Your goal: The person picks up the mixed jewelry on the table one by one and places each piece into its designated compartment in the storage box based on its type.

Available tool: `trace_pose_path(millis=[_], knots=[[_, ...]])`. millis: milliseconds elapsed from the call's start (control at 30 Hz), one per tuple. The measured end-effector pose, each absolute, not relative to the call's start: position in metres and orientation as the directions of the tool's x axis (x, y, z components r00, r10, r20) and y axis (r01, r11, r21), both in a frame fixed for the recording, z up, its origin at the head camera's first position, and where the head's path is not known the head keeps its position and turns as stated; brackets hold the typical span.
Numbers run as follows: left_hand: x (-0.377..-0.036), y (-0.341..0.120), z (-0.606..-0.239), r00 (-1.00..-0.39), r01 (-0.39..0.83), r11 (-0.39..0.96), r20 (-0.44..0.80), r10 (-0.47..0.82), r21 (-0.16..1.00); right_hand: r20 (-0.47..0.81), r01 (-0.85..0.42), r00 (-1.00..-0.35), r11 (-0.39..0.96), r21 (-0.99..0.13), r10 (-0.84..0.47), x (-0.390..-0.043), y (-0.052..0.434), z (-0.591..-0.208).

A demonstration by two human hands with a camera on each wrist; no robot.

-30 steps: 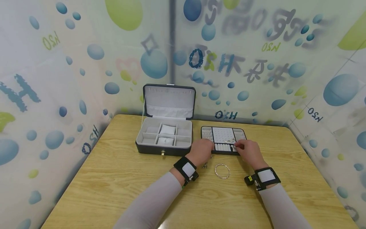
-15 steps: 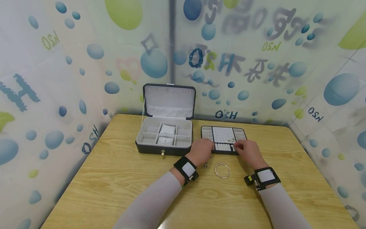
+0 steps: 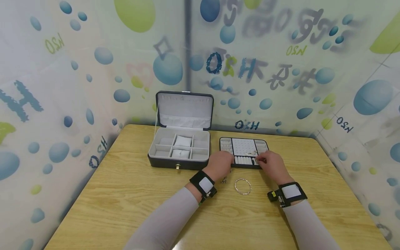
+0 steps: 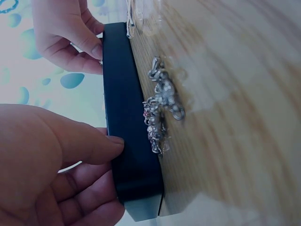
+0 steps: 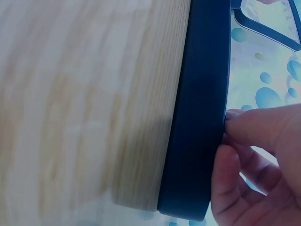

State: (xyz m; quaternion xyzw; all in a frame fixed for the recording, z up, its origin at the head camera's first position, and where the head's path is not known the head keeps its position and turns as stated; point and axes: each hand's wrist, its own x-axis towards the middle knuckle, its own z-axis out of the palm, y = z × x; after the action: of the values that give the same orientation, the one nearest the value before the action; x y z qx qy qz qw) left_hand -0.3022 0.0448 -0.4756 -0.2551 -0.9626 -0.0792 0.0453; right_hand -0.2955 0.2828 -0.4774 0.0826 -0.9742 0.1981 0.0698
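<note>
I'm seeing the jewellery tray [image 4: 124,89] lying flat on the wooden tabletop [image 3: 125,194], its 12 o'clock side sitting near the far edge, w/ the patterned wall [image 3: 265,83] rising behind. Taking the tray as clock centre, I'm reading the open box [image 3: 165,164] at 9, its lid [image 3: 185,108] standing up at the back. The gap btwn box & tray is running narrow, and my L grip [image 3: 219,165] is filling its near end, just beside the box's front corner; can't tell if touching. Toward 3 I'm having wider room: wood is stretching to the R edge, well apart from my R grip [image 3: 272,166]. At 6 the bangle [image 3: 251,187] is lying near the tray, btwn both wrists; at 7 a silver bracelet [image 4: 162,92] w/ pinkish stones is lying just beside the tray's front wall, so it's getting tighter there.

Grip state: L, at 8, is grasping the tray's end, thumb resting on the dark front wall, fingers curling at the corner. R, at 4, is pinching almost closed at the tray's near corner, tips meeting on a small shiny piece [image 4: 101,62], too tiny to ID. White ring rolls [image 3: 243,160] are lining the tray's 6 o'clock side, btwn both hands; tiny trinkets [image 3: 251,153] are resting at approx. 4 o'clock on the pinholed panel.
</note>
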Motion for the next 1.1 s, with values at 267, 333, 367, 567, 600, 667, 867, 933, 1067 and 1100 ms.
trace_pose_path(millis=[267, 333, 367, 567, 600, 667, 867, 933, 1067, 1100], knots=[[-0.3029, 0.0446, -0.4753, -0.864, 0.502, 0.856, 0.117, 0.49, 0.126, 0.151, -0.183, -0.979, 0.907, -0.378, -0.135, -0.2962, 0.2832, -0.4757], [-0.3033, 0.0445, -0.4757, -0.865, 0.501, 0.856, 0.115, 0.489, 0.127, 0.152, -0.186, -0.979, 0.907, -0.377, -0.138, -0.2956, 0.2828, -0.4751], [-0.3035, 0.0444, -0.4758, -0.865, 0.5, 0.857, 0.115, 0.488, 0.126, 0.152, -0.189, -0.978, 0.908, -0.375, -0.141, -0.2954, 0.2825, -0.4749], [-0.3048, 0.0447, -0.4769, -0.868, 0.496, 0.859, 0.112, 0.485, 0.127, 0.158, -0.206, -0.975, 0.908, -0.365, -0.157, -0.2958, 0.2827, -0.4752], [-0.3049, 0.0448, -0.4772, -0.867, 0.496, 0.859, 0.112, 0.485, 0.126, 0.16, -0.208, -0.974, 0.908, -0.364, -0.159, -0.296, 0.2829, -0.4755], [-0.3049, 0.045, -0.4771, -0.867, 0.496, 0.859, 0.114, 0.485, 0.123, 0.165, -0.215, -0.973, 0.907, -0.362, -0.164, -0.2961, 0.2832, -0.4759], [-0.3037, 0.0455, -0.4754, -0.871, 0.49, 0.864, 0.114, 0.478, 0.115, 0.171, -0.215, -0.972, 0.905, -0.368, -0.162, -0.2963, 0.2831, -0.4771], [-0.3033, 0.0457, -0.4757, -0.872, 0.488, 0.865, 0.114, 0.477, 0.115, 0.165, -0.209, -0.974, 0.907, -0.367, -0.157, -0.2961, 0.2832, -0.4773], [-0.3026, 0.0458, -0.4763, -0.873, 0.487, 0.865, 0.109, 0.476, 0.12, 0.152, -0.197, -0.977, 0.911, -0.364, -0.151, -0.2948, 0.2829, -0.4769], [-0.3024, 0.0458, -0.4761, -0.874, 0.485, 0.866, 0.107, 0.475, 0.122, 0.15, -0.196, -0.977, 0.911, -0.364, -0.151, -0.2948, 0.2828, -0.4769]])
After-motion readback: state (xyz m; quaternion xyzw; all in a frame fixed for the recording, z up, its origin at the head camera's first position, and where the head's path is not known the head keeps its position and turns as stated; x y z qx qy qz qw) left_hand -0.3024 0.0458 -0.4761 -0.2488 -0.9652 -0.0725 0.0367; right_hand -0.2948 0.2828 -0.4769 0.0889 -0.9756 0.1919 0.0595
